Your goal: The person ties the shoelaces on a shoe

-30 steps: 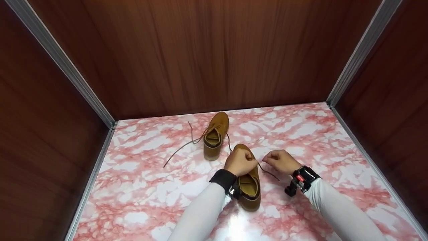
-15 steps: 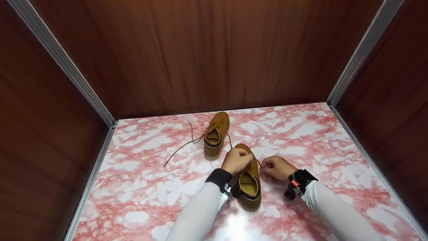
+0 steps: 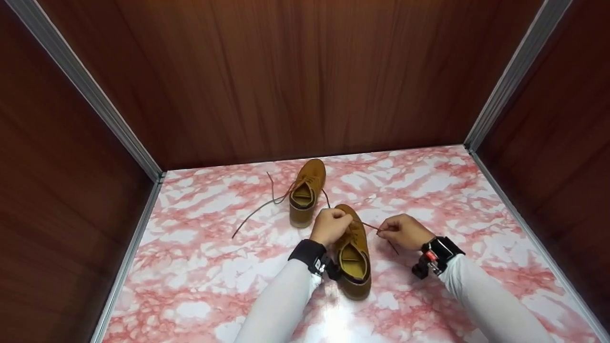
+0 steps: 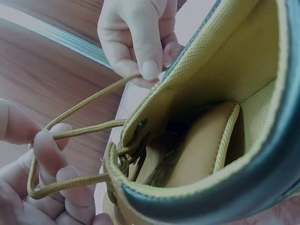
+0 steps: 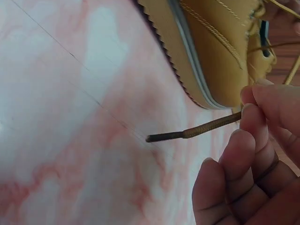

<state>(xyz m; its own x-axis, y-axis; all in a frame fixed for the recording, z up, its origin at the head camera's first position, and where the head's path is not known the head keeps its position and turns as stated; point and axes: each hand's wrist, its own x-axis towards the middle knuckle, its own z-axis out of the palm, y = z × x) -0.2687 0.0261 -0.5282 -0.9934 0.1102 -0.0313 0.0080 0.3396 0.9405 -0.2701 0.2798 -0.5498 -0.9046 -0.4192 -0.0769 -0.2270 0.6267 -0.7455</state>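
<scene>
A tan lace-up shoe point(image 3: 356, 288) stands on the table below my hands, its opening facing me. My left hand point(image 3: 328, 226) is over the left side of its lacing; in the left wrist view, its curled fingers point(image 4: 49, 154) hold a loop of the brown shoelace point(image 4: 89, 99). To the right of the shoe, my right hand point(image 3: 405, 232) pinches the lace between thumb and fingers, and the strand runs taut from the left hand. The dark-tipped lace end point(image 5: 164, 137) sticks out past the right fingertips. The left hand hides part of the lacing.
A second tan shoe point(image 3: 318, 169) stands farther back and slightly left, with its loose lace point(image 3: 255, 212) trailing left over the red-and-white marbled tabletop point(image 3: 200, 267). Dark wood panels point(image 3: 267, 81) with metal edge strips rise at the back and both sides.
My right hand dipped beside the shoe, took the lace and drew it out to the right. My left hand shifted slightly left. The lace between the hands is now stretched.
</scene>
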